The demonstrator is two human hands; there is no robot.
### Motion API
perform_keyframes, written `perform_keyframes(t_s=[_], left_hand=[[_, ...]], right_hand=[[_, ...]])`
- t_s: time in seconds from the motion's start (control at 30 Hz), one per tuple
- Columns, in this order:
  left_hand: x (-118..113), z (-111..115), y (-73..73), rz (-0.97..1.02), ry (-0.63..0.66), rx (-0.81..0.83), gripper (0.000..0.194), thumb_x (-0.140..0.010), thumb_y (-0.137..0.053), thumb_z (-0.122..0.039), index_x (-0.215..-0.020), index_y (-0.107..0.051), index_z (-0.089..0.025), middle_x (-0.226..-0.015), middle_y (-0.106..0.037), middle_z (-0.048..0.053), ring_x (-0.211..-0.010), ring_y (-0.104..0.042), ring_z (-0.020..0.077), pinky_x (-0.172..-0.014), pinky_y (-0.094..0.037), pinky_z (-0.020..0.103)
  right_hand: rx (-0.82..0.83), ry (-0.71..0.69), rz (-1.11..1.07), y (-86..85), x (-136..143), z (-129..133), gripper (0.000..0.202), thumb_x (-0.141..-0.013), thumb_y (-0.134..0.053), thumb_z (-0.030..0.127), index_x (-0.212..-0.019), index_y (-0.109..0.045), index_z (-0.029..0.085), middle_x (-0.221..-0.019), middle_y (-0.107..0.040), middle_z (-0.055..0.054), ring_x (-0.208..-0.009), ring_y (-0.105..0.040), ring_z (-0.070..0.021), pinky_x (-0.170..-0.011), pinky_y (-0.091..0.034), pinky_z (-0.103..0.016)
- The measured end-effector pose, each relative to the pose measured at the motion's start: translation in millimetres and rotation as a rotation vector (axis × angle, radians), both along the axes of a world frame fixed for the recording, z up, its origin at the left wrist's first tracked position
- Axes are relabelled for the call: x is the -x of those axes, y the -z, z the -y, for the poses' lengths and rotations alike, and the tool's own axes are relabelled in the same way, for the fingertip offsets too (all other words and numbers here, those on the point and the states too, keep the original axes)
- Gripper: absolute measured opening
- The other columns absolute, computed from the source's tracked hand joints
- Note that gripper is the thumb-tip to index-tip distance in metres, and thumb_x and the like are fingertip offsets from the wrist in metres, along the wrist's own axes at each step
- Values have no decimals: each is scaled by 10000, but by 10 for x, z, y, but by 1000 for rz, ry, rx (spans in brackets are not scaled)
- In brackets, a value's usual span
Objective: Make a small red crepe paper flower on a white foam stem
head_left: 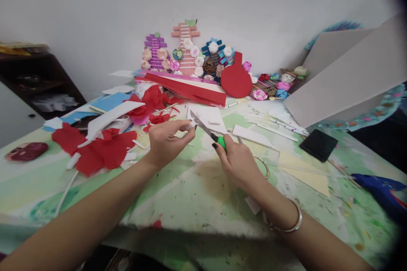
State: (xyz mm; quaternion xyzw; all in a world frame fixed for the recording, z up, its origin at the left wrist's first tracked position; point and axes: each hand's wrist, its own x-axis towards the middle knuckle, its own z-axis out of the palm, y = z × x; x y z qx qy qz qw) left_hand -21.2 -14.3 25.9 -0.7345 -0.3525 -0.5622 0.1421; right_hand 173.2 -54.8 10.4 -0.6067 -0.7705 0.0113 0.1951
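Observation:
Between the thumb and fingers of my left hand [170, 139] is a small white piece [191, 125]. My right hand [238, 159] is wrapped round the green handle of a knife [206, 128], whose dark blade points up and left, close beside the white piece. Behind the blade lies a white sheet [219, 115] with a small white strip on it. A white foam piece [254, 136] rests just beyond my right hand, and a gold ring [265, 166] shows partly behind that hand.
Red paper [101, 152] and white scraps lie at the left. A red paddle shape [236, 78] and stick crafts with paper flowers stand along the wall. At the right are a black square [318, 145], a blue glue gun [380, 190] and a large grey board [343, 72].

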Motion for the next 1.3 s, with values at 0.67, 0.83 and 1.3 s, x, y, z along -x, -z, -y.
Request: perform_keyframes(t_s=[0.67, 0.83, 1.3], left_hand=[[-76, -5, 29, 197, 112, 281, 59, -688, -664, -165, -630, -652, -153, -560, -661, -1, -522, -608, 117, -515, -466, 203], [-70, -64, 11, 435, 307, 640, 101, -690, -700, -209, -633, -651, -142, -601, -701, 36, -570, -666, 162, -516, -495, 231], [-280, 72, 133, 577, 732, 1119, 137, -718, -725, -240, -701, -653, -125, -615, -720, 66, -587, -685, 180, -573, -503, 260]], right_hand=[[64, -16, -202, -43, -18, -8, 334, -953, -307, 470, -819, -460, 204, -645, -548, -21, -584, -471, -162, -539, -253, -258], [111, -75, -610, -84, -107, -101, 448, -882, -406, 600, -675, -405, 203, -591, -450, 30, -524, -406, -104, -507, -291, -237], [295, -163, -1161, -65, -32, -109, 299, -726, -701, 405, -867, -575, 175, -404, -353, 107, -369, -300, -58, -364, -226, -194]])
